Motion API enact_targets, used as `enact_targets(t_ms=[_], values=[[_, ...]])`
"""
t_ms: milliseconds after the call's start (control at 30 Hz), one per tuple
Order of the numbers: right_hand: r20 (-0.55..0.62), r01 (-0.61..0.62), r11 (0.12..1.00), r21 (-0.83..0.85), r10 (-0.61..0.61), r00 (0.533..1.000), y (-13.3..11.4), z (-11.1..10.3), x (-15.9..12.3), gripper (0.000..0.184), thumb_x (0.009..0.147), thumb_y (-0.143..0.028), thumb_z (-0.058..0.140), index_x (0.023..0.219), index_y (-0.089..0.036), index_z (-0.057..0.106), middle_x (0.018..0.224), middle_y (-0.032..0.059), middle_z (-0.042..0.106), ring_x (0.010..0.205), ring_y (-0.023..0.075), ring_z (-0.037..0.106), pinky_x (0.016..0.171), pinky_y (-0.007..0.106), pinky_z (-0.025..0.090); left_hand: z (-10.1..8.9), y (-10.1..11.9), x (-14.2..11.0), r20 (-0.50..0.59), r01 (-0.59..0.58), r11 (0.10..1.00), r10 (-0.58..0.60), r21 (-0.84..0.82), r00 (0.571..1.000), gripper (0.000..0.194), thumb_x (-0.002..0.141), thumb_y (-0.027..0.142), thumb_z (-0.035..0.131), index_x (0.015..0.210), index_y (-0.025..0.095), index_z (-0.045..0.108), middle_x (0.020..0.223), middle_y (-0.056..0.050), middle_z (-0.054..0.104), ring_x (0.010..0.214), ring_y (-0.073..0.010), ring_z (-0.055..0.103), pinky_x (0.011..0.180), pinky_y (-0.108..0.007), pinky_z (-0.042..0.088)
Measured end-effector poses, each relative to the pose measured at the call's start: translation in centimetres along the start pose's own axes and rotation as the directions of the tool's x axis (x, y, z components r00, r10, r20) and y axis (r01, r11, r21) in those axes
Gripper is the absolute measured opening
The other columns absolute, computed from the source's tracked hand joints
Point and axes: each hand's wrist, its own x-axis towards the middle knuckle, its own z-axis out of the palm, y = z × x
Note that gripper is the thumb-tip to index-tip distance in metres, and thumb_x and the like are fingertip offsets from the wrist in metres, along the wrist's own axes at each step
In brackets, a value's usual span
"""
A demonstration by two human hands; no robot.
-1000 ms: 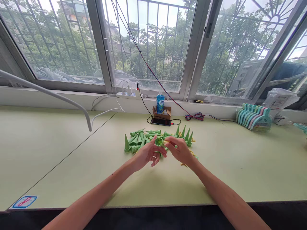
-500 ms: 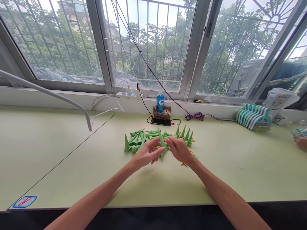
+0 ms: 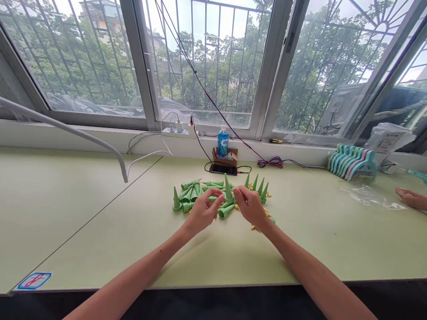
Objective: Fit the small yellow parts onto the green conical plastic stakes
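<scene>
A heap of green plastic cones (image 3: 191, 193) lies on the pale green table (image 3: 100, 222), with small yellow pieces (image 3: 255, 229) among them. A few cones (image 3: 260, 186) stand upright in a row behind my right hand. One green cone (image 3: 228, 190) stands tip up between my hands. My right hand (image 3: 250, 208) has its fingertips pinched at that cone's lower right side. My left hand (image 3: 203, 212) is just left of it, fingers loosely curved and holding nothing. Another cone (image 3: 226, 211) lies in front of the upright one.
A blue bottle (image 3: 223, 142), a small cardboard box (image 3: 227, 156) and a phone (image 3: 223, 169) with cables sit by the window sill. At right are stacked pastel pieces (image 3: 352, 162), a clear plastic bag (image 3: 367, 195) and another person's hand (image 3: 412, 198). A white cable (image 3: 83, 135) hangs left.
The cone was turned from open end facing me to tip up and moved away toward the standing row. My left hand let go of it. A plastic bag and another person's hand appeared at right.
</scene>
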Motion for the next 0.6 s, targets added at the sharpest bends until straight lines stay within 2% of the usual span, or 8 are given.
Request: enact_targets(t_ms=[67,133,267,433,600], values=[[-0.011,-0.015,1.0,0.016,0.015,1.0,-0.1,-0.1,0.0,0.039,0.101,-0.04,0.038,0.066,-0.022,0.035,0.056,-0.0056,0.036,0.051,0.0106,0.031,0.051,0.024,0.027,-0.1,0.2,0.1,0.03,0.088,0.995,-0.087,-0.046,0.996,0.047,0.088,0.061,0.053,0.08,0.015,0.058,0.065,0.0,0.059,0.033,-0.0031,0.039,0.031,-0.018,0.023],[0.0,-0.011,0.999,0.031,0.011,1.0,-0.2,-0.2,0.0,0.037,0.101,-0.04,0.038,0.069,-0.021,0.038,0.057,-0.0053,0.038,0.052,0.0108,0.033,0.052,0.024,0.028,-0.3,0.3,0.2,0.106,0.184,0.978,-0.174,-0.094,0.979,0.058,0.089,0.066,0.046,0.069,0.014,0.059,0.058,-0.001,0.059,0.03,-0.0032,0.036,0.03,-0.019,0.017],[0.083,0.055,0.997,0.051,-0.06,0.995,-0.4,-0.3,0.0,0.032,0.101,-0.037,0.04,0.073,-0.021,0.043,0.06,-0.005,0.041,0.054,0.0108,0.034,0.054,0.023,0.031,-0.5,0.5,0.3,0.262,0.333,0.927,-0.283,-0.173,0.923,0.066,0.087,0.07,0.042,0.069,0.011,0.064,0.064,-0.007,0.065,0.03,-0.0039,0.036,0.031,-0.02,0.01],[0.17,0.104,0.992,0.073,-0.115,0.979,-0.6,-0.3,-0.1,0.028,0.101,-0.034,0.04,0.077,-0.02,0.048,0.062,-0.0047,0.043,0.054,0.0103,0.035,0.056,0.023,0.032,-0.7,1.0,0.2,0.287,0.367,0.91,-0.305,-0.192,0.908,0.06,0.085,0.067,0.05,0.078,0.01,0.067,0.071,-0.006,0.065,0.031,-0.0018,0.033,0.033,-0.02,0.008],[0.19,0.103,0.991,0.09,-0.119,0.975,-0.5,-0.5,0.0,0.028,0.101,-0.034,0.039,0.078,-0.02,0.046,0.062,-0.0049,0.042,0.054,0.0099,0.033,0.055,0.023,0.031,-1.0,1.2,0.1,0.328,0.323,0.92,-0.242,-0.222,0.913,0.053,0.085,0.065,0.054,0.085,0.013,0.063,0.08,-0.004,0.063,0.035,-0.0012,0.034,0.033,-0.019,0.012]])
